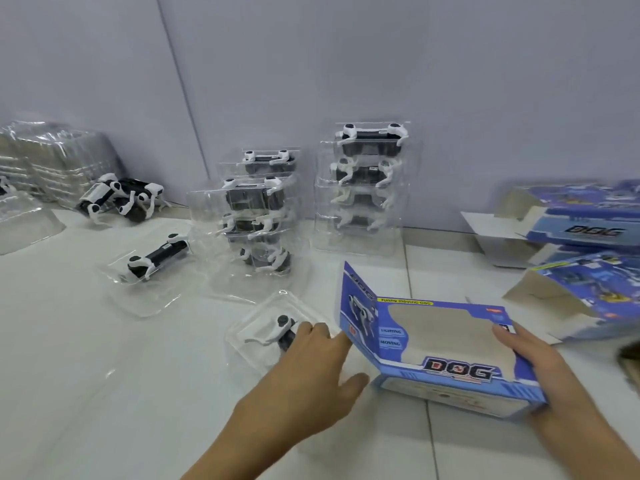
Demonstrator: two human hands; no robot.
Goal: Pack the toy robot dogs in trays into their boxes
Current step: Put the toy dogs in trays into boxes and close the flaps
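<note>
Nearest me in the head view, left hand (304,372) reaches with fingers spread over the near tray (263,332) holding a toy dog (285,329); I can't tell whether it is touching yet. Right hand (540,372) grips the blue box (446,344), side flap up. I'd pinch the tray's rim, keep the dog seated, then slide it level through the open end.

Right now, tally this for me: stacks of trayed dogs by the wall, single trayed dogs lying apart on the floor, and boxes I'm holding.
Stacks of trayed dogs: 2
Single trayed dogs: 2
Blue box, held: 1
Total: 5
</note>
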